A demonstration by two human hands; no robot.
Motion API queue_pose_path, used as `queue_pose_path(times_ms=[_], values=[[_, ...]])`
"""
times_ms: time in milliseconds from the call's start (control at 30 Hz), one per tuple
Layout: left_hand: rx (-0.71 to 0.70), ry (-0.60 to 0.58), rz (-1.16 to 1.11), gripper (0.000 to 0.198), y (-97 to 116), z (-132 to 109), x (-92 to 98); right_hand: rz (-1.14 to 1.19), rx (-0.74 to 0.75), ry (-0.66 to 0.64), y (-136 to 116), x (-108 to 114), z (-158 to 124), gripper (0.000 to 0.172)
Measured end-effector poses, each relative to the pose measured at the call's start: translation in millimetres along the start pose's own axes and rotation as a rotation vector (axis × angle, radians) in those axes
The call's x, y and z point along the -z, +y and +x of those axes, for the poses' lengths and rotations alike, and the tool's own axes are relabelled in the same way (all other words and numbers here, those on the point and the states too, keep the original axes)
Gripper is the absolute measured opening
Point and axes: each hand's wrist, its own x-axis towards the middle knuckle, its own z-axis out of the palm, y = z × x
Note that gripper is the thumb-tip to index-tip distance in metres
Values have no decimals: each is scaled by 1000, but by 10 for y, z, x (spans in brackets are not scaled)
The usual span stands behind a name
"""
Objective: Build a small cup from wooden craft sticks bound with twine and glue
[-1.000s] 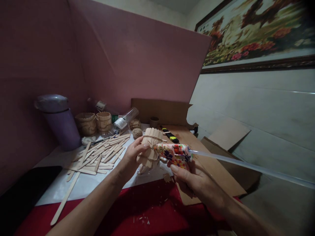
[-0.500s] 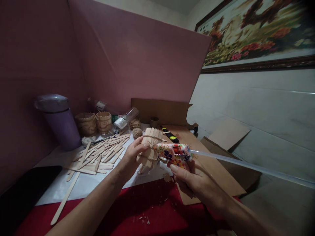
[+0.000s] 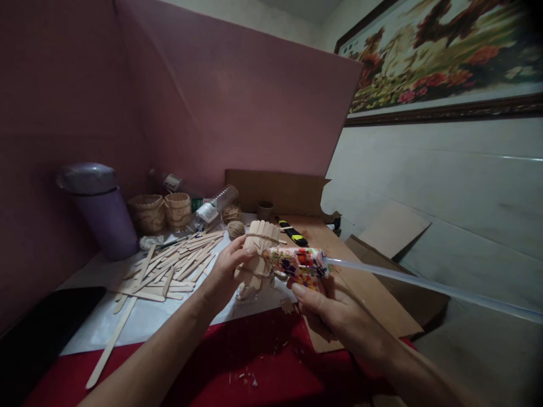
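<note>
My left hand (image 3: 231, 265) grips the left side of a small cup made of upright popsicle sticks (image 3: 263, 230), with twine wound around it. Its thumb lies on the front of the sticks. In my right hand (image 3: 324, 305) is a flower-patterned hot glue gun (image 3: 297, 263), held by the handle with the fingers wrapped round it. The gun's nozzle points left and meets the front of the stick cup, or comes very near it; I cannot tell which. A long clear glue stick (image 3: 382, 275) juts from the gun's back toward the right edge.
Loose popsicle sticks (image 3: 182, 263) lie piled on white paper at left. Behind stand two stick cups (image 3: 177, 210), a clear bottle (image 3: 216, 204), twine balls (image 3: 236, 230) and a purple tumbler (image 3: 104, 215). A black-and-yellow utility knife (image 3: 292, 232) lies on cardboard (image 3: 360, 299) at right.
Both hands, the stick cup and the glue gun hold nearly the same position. The whole view has shifted very slightly.
</note>
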Motion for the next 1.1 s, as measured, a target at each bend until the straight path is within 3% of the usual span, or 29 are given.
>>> queue_pose_path(times_ms=[700,1100], values=[[2,-10,-28,40,14,5,-11,27,34,24,13,-17,-10,37],[3,0,-10,44,15,10,-9,53,-20,30,28,1,-17,42]])
